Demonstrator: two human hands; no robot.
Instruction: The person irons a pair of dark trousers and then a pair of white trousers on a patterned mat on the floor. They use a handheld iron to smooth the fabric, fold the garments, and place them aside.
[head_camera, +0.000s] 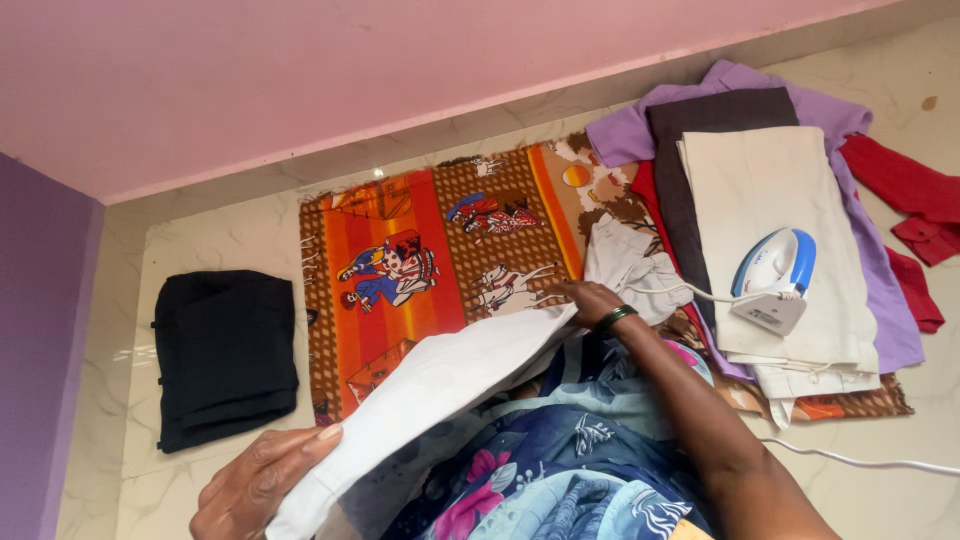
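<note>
The left hand (255, 488) at lower left of the frame had its fingers clamped on one end of a white folded garment (430, 385), while the right hand (590, 298) at centre gripped its far end over the orange printed cloth (400, 270) on the floor. Judgement: keeping the garment taut between both hands and laying it flat on the printed cloth, edges aligned, would serve well. The blue-and-white iron (775, 280) stood on a cream garment (770, 200) atop the pile at right; a black folded garment (225, 355) lay at left.
</note>
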